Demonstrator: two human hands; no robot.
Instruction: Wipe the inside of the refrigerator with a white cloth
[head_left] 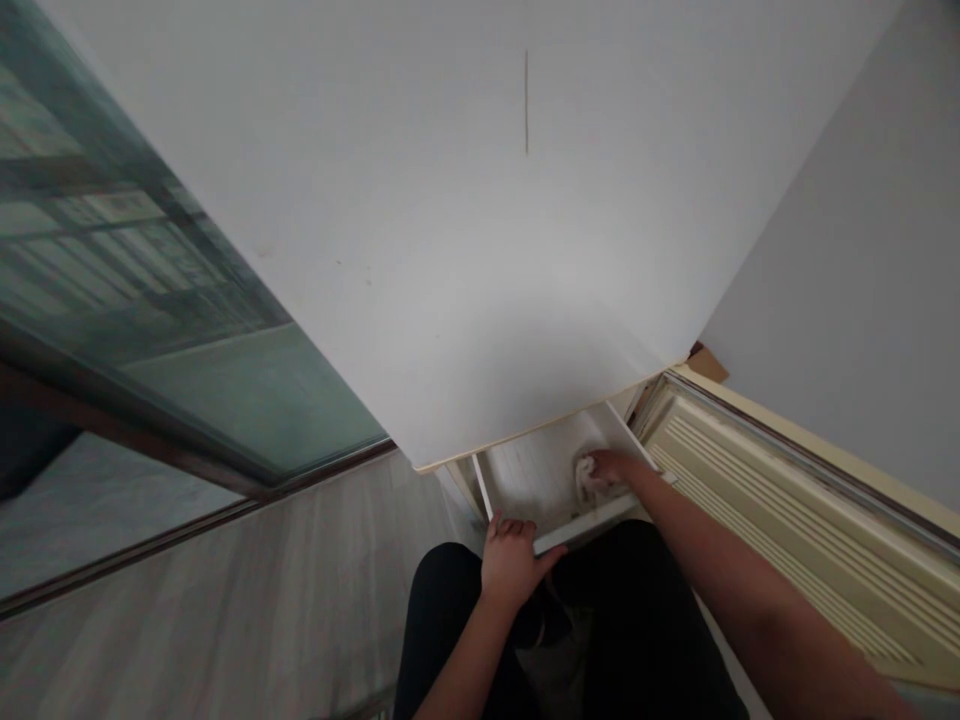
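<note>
Cloth [583, 477], clamped by fingers of the right hand [609, 468], lies to their left inside the drawer [529, 480], whose front the left hand [510, 567] grips.

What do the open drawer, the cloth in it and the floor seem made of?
Drawer: probably painted or laminated board, matte white, judging by its flat, pale sides. Cloth at the right hand: likely soft fabric, dull off-white, since it bunches up. Floor: perhaps wood or laminate, greyish, low-sheen, going by its streaky grain.
</note>
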